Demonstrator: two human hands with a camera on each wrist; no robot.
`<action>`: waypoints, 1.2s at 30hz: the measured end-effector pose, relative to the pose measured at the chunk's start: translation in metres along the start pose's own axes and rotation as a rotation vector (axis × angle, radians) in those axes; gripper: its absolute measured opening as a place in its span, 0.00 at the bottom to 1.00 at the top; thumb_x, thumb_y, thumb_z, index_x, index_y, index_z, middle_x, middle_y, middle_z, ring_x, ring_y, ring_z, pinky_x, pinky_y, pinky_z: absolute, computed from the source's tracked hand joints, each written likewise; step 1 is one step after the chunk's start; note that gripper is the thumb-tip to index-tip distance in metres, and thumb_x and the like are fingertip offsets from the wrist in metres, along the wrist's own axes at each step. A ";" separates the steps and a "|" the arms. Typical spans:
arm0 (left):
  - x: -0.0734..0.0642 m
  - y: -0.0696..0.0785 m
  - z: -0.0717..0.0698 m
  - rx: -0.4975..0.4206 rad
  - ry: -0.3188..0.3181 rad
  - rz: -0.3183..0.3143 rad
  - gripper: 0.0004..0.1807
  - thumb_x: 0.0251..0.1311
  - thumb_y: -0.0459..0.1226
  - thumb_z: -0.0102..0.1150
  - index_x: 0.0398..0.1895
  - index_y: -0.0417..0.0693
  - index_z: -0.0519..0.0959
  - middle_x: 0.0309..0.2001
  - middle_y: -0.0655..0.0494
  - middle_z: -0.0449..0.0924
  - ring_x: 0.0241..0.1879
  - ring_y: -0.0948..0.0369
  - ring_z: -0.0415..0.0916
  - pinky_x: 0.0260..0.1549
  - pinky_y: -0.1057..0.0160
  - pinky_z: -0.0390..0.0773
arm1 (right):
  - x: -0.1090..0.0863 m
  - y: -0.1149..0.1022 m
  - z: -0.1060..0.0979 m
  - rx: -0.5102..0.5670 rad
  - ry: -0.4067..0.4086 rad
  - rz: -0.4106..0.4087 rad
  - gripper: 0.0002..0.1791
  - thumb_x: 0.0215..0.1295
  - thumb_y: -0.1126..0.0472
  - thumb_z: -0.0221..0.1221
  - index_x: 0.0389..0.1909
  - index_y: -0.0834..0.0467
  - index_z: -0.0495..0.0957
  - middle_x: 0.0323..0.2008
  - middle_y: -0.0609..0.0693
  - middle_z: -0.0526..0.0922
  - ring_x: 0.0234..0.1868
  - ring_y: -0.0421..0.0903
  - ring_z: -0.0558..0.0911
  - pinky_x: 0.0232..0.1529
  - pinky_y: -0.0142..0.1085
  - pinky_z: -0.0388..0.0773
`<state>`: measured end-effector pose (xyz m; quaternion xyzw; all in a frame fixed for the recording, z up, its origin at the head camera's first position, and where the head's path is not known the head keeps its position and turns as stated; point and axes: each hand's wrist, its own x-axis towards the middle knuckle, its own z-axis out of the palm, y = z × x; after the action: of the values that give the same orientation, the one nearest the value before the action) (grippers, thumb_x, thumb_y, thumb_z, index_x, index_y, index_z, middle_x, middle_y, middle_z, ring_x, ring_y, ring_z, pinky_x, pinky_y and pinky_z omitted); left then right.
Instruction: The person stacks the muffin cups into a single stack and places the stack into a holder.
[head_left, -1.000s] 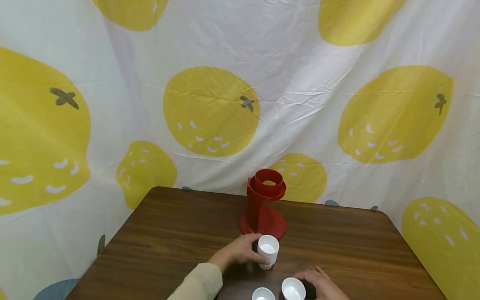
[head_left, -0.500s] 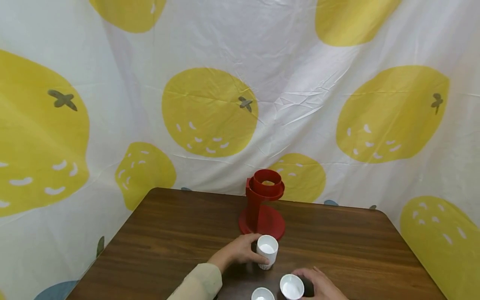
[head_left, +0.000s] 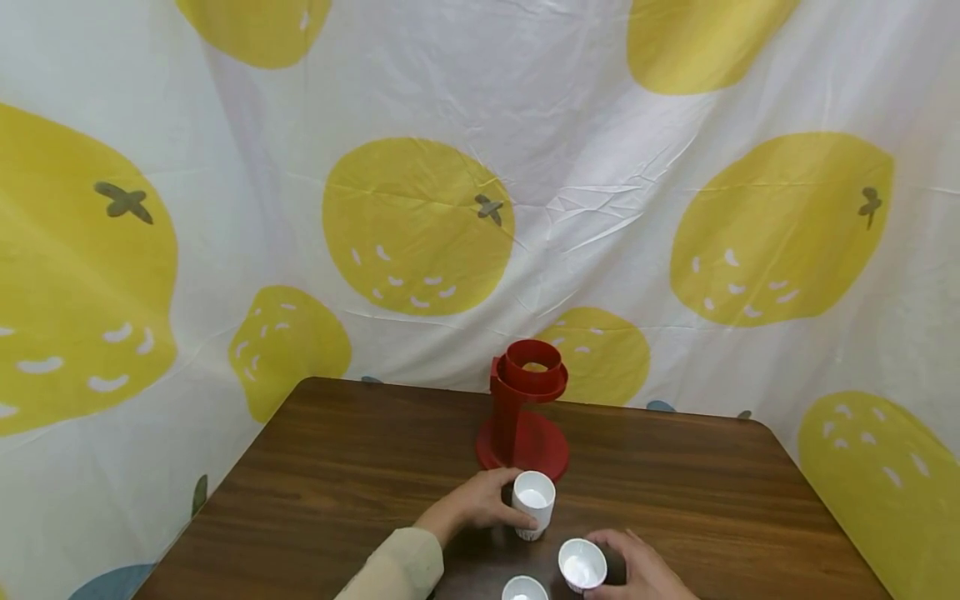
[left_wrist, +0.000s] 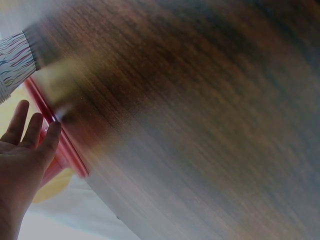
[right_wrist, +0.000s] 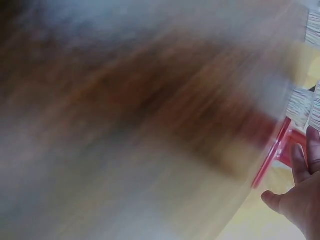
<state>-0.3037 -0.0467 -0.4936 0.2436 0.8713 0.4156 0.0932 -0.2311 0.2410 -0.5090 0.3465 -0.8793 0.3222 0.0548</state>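
A lemon-print cloth [head_left: 420, 92], white with large yellow fruit, hung across the full width behind a brown wood-grain desk [head_left: 360, 450] as a person worked with both hands. At left, a pale sleeve [head_left: 408, 554] reached in from the near side, ending at the left hand [head_left: 480, 502]. Its fingers were parted about as wide as the cup they held, the thumb laid across the front of the upright cup [head_left: 535, 500], a white one with printed marks near its foot. The left wrist view caught three of those fingers spread, with a cup bearing wavy coloured lines at the edge; which cup that was could not be told.

Just beyond the upright cup stood a red stand [head_left: 506, 429], its round base flat on the desk, its post at the left and a red cylinder [head_left: 533, 371] seated in the ring on top. Nearest the person, the white front cup [head_left: 525, 590] was partly cut off by the lower edge of the view. Farther right, the white right-hand cup [head_left: 582, 565] had its mouth toward the head camera, held between the thumb and curved fingers of the right hand [head_left: 637, 568]; whether its foot touched the desk could not be told.
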 end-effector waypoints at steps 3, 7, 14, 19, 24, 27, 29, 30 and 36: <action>0.000 0.000 0.000 -0.005 0.000 0.003 0.31 0.47 0.46 0.78 0.56 0.56 0.78 0.44 0.70 0.79 0.48 0.66 0.74 0.54 0.57 0.72 | 0.001 -0.005 -0.002 0.045 -0.024 0.085 0.30 0.48 0.50 0.76 0.51 0.57 0.78 0.44 0.42 0.83 0.48 0.37 0.78 0.53 0.65 0.68; -0.001 0.000 0.000 -0.011 0.002 0.006 0.31 0.47 0.46 0.79 0.56 0.56 0.78 0.43 0.70 0.79 0.48 0.66 0.74 0.54 0.58 0.72 | 0.003 -0.011 -0.004 0.081 -0.028 0.175 0.31 0.48 0.47 0.76 0.52 0.56 0.78 0.46 0.43 0.82 0.49 0.40 0.78 0.55 0.65 0.67; -0.002 0.001 0.000 -0.017 0.003 0.005 0.31 0.47 0.45 0.79 0.56 0.55 0.78 0.43 0.70 0.79 0.48 0.66 0.74 0.54 0.58 0.72 | 0.009 -0.021 -0.003 0.056 0.041 0.221 0.31 0.47 0.46 0.76 0.51 0.51 0.78 0.45 0.43 0.80 0.46 0.42 0.76 0.44 0.45 0.74; -0.002 0.002 -0.001 -0.017 0.004 0.003 0.30 0.47 0.46 0.79 0.56 0.55 0.79 0.43 0.70 0.79 0.47 0.66 0.74 0.54 0.58 0.72 | 0.012 -0.024 0.002 -0.012 0.138 0.161 0.31 0.45 0.48 0.78 0.50 0.53 0.79 0.44 0.43 0.82 0.47 0.42 0.77 0.46 0.42 0.76; -0.002 0.002 0.000 -0.008 0.003 0.007 0.31 0.47 0.46 0.79 0.56 0.55 0.79 0.43 0.70 0.79 0.47 0.66 0.74 0.53 0.58 0.73 | 0.013 -0.026 0.002 0.003 0.127 0.186 0.32 0.45 0.48 0.78 0.50 0.55 0.78 0.45 0.45 0.82 0.48 0.42 0.77 0.47 0.43 0.75; -0.001 0.001 0.000 -0.003 0.003 0.003 0.31 0.47 0.46 0.79 0.56 0.55 0.79 0.43 0.70 0.79 0.47 0.66 0.74 0.53 0.58 0.73 | 0.015 -0.030 0.001 0.007 0.144 0.190 0.32 0.45 0.49 0.78 0.51 0.55 0.78 0.46 0.45 0.82 0.48 0.43 0.77 0.47 0.43 0.75; -0.001 0.001 0.000 -0.002 0.004 0.002 0.31 0.46 0.46 0.79 0.56 0.55 0.79 0.43 0.70 0.79 0.47 0.66 0.74 0.53 0.58 0.73 | 0.016 -0.033 0.001 0.020 0.163 0.200 0.32 0.45 0.49 0.78 0.51 0.54 0.78 0.46 0.45 0.81 0.49 0.43 0.77 0.49 0.44 0.75; -0.001 0.001 0.000 -0.001 0.005 0.003 0.31 0.46 0.46 0.79 0.56 0.55 0.79 0.43 0.70 0.79 0.47 0.66 0.74 0.53 0.58 0.73 | 0.017 -0.034 0.000 0.027 0.169 0.207 0.32 0.45 0.49 0.78 0.51 0.54 0.78 0.47 0.44 0.81 0.49 0.44 0.77 0.49 0.44 0.74; 0.000 0.000 0.000 -0.004 0.005 0.009 0.31 0.46 0.47 0.79 0.56 0.55 0.79 0.43 0.70 0.79 0.47 0.66 0.74 0.53 0.58 0.73 | 0.022 -0.040 -0.001 0.079 0.196 0.285 0.31 0.45 0.49 0.78 0.51 0.52 0.79 0.47 0.42 0.81 0.51 0.45 0.77 0.52 0.48 0.73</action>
<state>-0.3037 -0.0467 -0.4940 0.2464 0.8697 0.4183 0.0895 -0.2225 0.2068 -0.4802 0.1870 -0.8967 0.3931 0.0803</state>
